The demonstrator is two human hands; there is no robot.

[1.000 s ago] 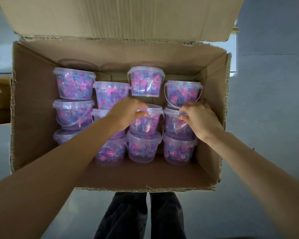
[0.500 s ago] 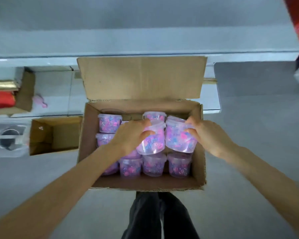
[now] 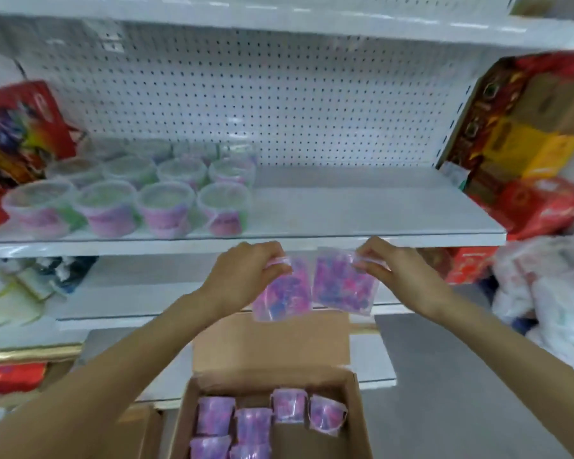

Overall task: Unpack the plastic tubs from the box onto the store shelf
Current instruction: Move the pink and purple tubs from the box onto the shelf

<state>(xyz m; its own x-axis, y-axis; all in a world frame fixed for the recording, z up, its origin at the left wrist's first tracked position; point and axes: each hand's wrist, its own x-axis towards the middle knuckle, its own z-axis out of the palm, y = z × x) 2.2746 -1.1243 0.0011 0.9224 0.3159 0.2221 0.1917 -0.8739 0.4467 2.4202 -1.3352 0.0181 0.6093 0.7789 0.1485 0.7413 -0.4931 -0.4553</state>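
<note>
Left hand (image 3: 246,276) pinches the left tub (image 3: 284,294) at its rim, right hand (image 3: 396,276) the right tub (image 3: 343,286); both tubs hang below the fingers, before the shelf (image 3: 345,207).

My left tub (image 3: 284,289) and right tub (image 3: 343,284): clear, mottled pink, purple, blue. Boxed tubs (image 3: 254,425) match. Box (image 3: 312,445) plain brown cardboard. Shelf (image 3: 362,210) white; its back panel (image 3: 279,94) white, dotted with holes. Shelved tubs (image 3: 166,207) pale green and pink.

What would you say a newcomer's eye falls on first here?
The left hand and right hand each grip a pink-purple tub, left tub beside right tub, just below the white shelf. Shelved tubs stand in rows on its left; the cardboard box below holds more.
</note>
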